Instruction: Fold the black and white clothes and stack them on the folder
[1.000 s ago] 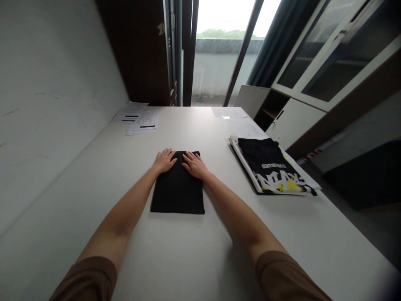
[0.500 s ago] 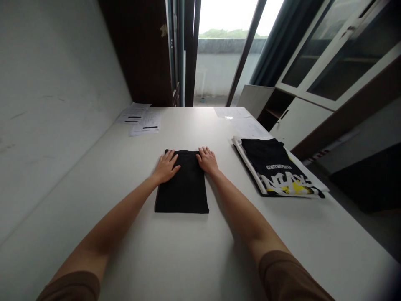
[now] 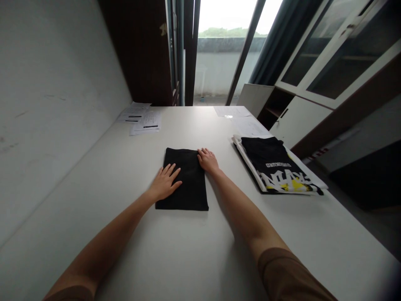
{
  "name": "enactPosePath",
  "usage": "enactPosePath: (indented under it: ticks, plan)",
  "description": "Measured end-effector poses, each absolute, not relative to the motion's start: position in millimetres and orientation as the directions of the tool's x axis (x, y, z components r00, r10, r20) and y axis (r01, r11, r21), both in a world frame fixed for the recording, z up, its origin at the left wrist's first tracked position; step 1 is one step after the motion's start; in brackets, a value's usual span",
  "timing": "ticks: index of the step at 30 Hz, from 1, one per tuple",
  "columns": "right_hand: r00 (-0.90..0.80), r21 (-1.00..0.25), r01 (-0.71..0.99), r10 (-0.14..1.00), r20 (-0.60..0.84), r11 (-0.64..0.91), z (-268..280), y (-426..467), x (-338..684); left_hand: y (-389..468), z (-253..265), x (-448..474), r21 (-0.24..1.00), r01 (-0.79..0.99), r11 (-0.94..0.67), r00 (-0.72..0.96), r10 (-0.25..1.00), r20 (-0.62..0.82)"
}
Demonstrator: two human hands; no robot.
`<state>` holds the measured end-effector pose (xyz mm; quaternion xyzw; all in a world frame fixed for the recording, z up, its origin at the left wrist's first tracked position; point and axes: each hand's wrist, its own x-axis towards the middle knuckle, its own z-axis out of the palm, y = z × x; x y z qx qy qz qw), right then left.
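A black folded garment [image 3: 189, 188] lies flat on the white table in a neat rectangle. My left hand [image 3: 165, 182] rests on its left side, fingers spread and palm down. At the far right corner of the cloth, my right hand [image 3: 208, 160] lies with its fingers stretched out over the edge. Neither hand grips the fabric.
To the right lies a stack of folded shirts [image 3: 266, 152], the top one black with white and yellow print. Paper sheets [image 3: 145, 123] lie at the far left by the wall, and more paper [image 3: 247, 125] at the far right of the table [image 3: 175, 255].
My left hand has slid from the far left corner of the garment toward me, down its left side. My right hand has stayed at the far right corner.
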<state>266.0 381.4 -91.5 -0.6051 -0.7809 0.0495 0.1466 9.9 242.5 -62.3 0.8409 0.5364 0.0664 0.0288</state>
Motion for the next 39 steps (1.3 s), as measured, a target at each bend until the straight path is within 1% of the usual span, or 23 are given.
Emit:
enactPosePath:
  ticks: [2, 4, 7, 10, 13, 18, 23, 25, 29, 31, 33, 36, 37, 39]
  plan:
    - [-0.217, -0.262, 0.928, 0.956, 0.197, 0.265, -92, 382, 267, 238, -58, 18, 0.111, 0.899, -0.425, 0.412, 0.903, 0.117]
    - [-0.238, -0.271, 0.915, 0.943, 0.235, 0.299, -92, 381, 266, 229, -53, 31, 0.113, 0.859, -0.500, 0.481, 0.862, 0.156]
    - [-0.313, -0.300, 0.870, 0.909, 0.276, 0.391, -90, 380, 263, 211, -49, 50, 0.139, 0.724, -0.676, 0.662, 0.737, 0.136]
    - [-0.375, -0.345, 0.825, 0.891, 0.256, 0.447, -88, 379, 261, 197, -47, 61, 0.166, 0.598, -0.784, 0.780, 0.617, 0.102]
    - [-0.399, -0.367, 0.809, 0.887, 0.231, 0.459, -87, 378, 261, 191, -45, 64, 0.182, 0.545, -0.819, 0.819, 0.566, 0.097]
    - [-0.395, -0.372, 0.807, 0.888, 0.236, 0.458, -88, 379, 262, 184, -38, 68, 0.205, 0.461, -0.863, 0.874, 0.482, 0.066]
    - [-0.402, -0.366, 0.800, 0.878, 0.259, 0.474, -90, 380, 262, 172, -33, 75, 0.217, 0.348, -0.912, 0.930, 0.365, 0.042]
    - [-0.400, -0.366, 0.803, 0.880, 0.256, 0.471, -90, 380, 262, 169, -32, 77, 0.222, 0.327, -0.918, 0.939, 0.342, 0.033]
    - [-0.391, -0.370, 0.808, 0.887, 0.245, 0.459, -91, 379, 263, 168, -29, 78, 0.275, 0.268, -0.923, 0.955, 0.292, 0.051]
    - [-0.392, -0.375, 0.805, 0.887, 0.245, 0.460, -91, 380, 263, 174, -29, 75, 0.282, 0.283, -0.917, 0.946, 0.316, 0.076]
    - [-0.389, -0.381, 0.807, 0.891, 0.233, 0.452, -91, 381, 264, 185, -33, 66, 0.254, 0.401, -0.880, 0.895, 0.436, 0.098]
    - [-0.382, -0.380, 0.816, 0.900, 0.211, 0.436, -92, 382, 264, 206, -43, 46, 0.191, 0.634, -0.749, 0.744, 0.658, 0.115]
    - [-0.382, -0.377, 0.818, 0.900, 0.212, 0.436, -92, 382, 264, 213, -47, 39, 0.174, 0.691, -0.702, 0.694, 0.711, 0.114]
    - [-0.384, -0.365, 0.820, 0.897, 0.220, 0.441, -91, 380, 263, 223, -54, 28, 0.152, 0.761, -0.631, 0.622, 0.776, 0.107]
